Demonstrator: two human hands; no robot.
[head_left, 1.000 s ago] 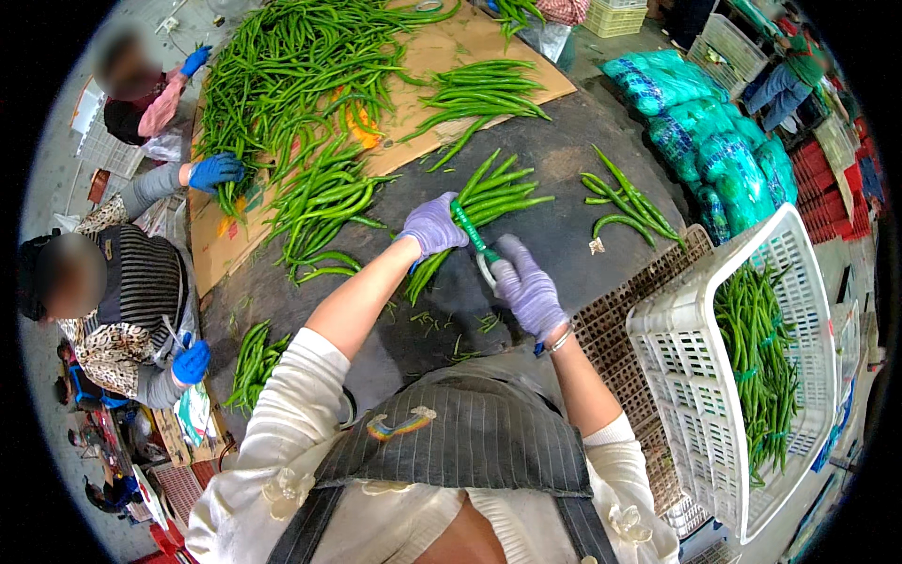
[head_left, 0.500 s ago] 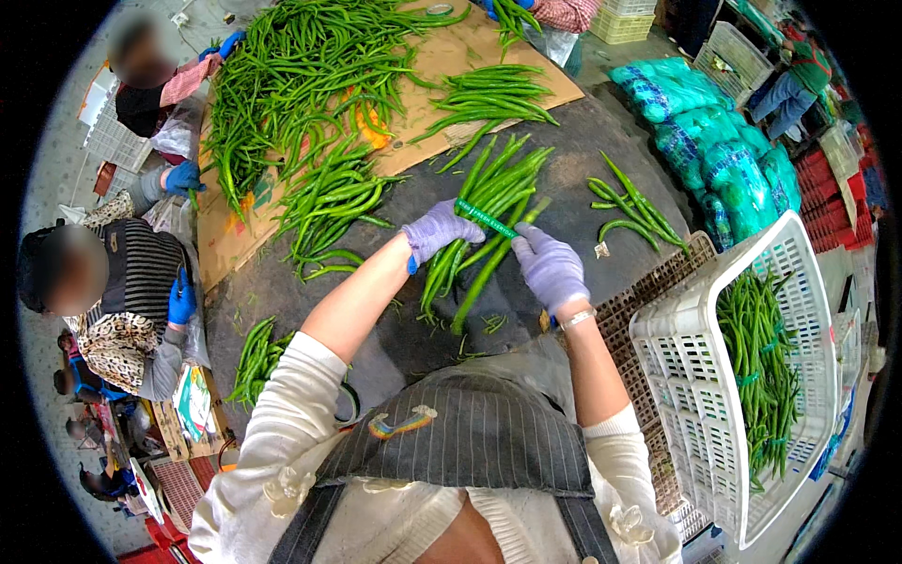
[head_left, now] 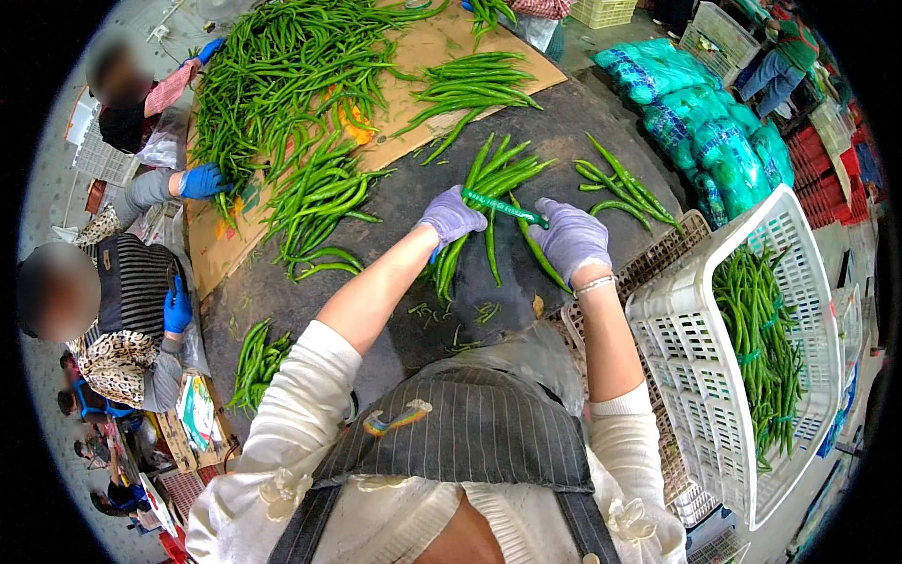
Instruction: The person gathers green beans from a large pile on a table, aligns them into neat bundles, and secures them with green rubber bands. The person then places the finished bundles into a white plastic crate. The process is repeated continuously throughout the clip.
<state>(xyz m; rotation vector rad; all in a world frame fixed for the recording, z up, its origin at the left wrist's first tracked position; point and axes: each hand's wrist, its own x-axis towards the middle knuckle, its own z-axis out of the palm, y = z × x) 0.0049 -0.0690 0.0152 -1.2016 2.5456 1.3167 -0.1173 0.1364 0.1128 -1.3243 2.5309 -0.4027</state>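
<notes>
Bundle now gone from hands point(head_left: 512, 226), which stretch green band point(head_left: 505, 208) crosswise, left-right.

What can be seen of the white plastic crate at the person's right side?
The white plastic crate is rectangular, with slotted lattice walls and a solid rim. It sits tilted at the table's right edge, its open mouth turned toward the person. Inside lie bundles of long green peppers, several tied with green bands. Its lower corner rests on a flat brown slotted crate. Neither of the hands touches it; the right hand is nearest.
</notes>
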